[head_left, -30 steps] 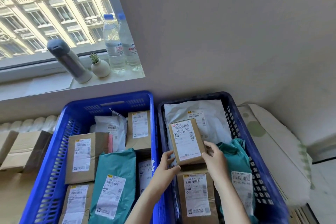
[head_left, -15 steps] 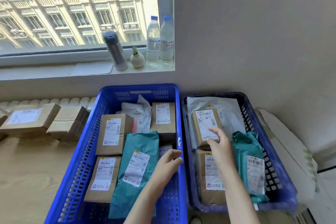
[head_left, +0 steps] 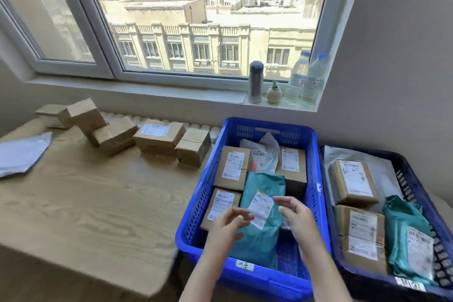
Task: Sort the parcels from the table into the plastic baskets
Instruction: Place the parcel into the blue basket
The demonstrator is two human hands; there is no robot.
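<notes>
**Parcel sorting: both hands free, plenty left on the table**

The table (head_left: 98,203) sits left of the bright blue basket (head_left: 203,193); a darker basket (head_left: 407,184) is just right of it, both already loaded with parcels.

A jumble of cardboard boxes (head_left: 159,133) waits just left of the basket, some tilted and leaning on each other; a white mailer (head_left: 23,153) lies far left of it.

Inside the basket a teal bag (head_left: 262,240) lies on top of other boxes.

The left hand (head_left: 226,227) and right hand (head_left: 297,219) hover over that bag; fingers (head_left: 284,201) loosely curled and a bit apart, holding nothing.

My worry: yank one box from that leaning heap and its neighbours probably tumble; the slippery mailer could also slide away if grabbed one-handed.
</notes>
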